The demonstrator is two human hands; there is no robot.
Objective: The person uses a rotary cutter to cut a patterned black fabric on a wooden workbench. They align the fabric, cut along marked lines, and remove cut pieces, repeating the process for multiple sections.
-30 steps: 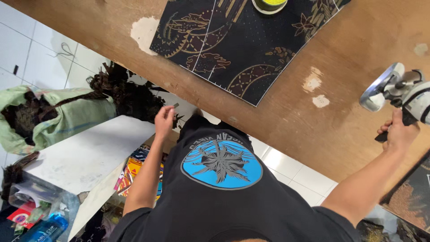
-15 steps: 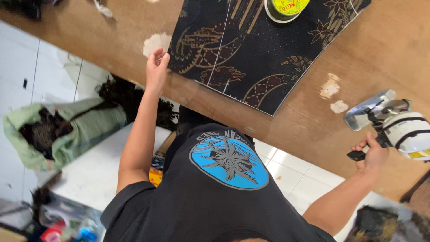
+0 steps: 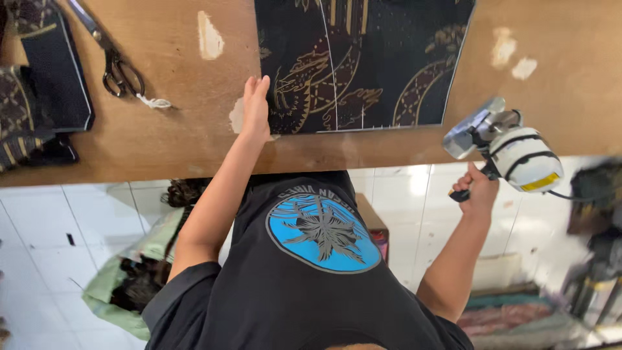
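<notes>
I see steel scissors [image 3: 113, 61] on the worn wooden table [image 3: 175, 139]. My left hand [image 3: 256, 107] lies flat, fingers open, on the edge of the dark patterned fabric [image 3: 363, 61]. My right hand [image 3: 478, 189] grips the white electric cutter [image 3: 512, 152] beside the table's edge.

black short-sleeve tee [image 3: 311, 291] w/ round blue chest emblem [image 3: 322, 231], dark spiky motif; bare forearms

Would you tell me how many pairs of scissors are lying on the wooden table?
1: the scissors lie on the wooden table at upper left, beside folded dark cloth. Others may lie outside the frame.
</notes>
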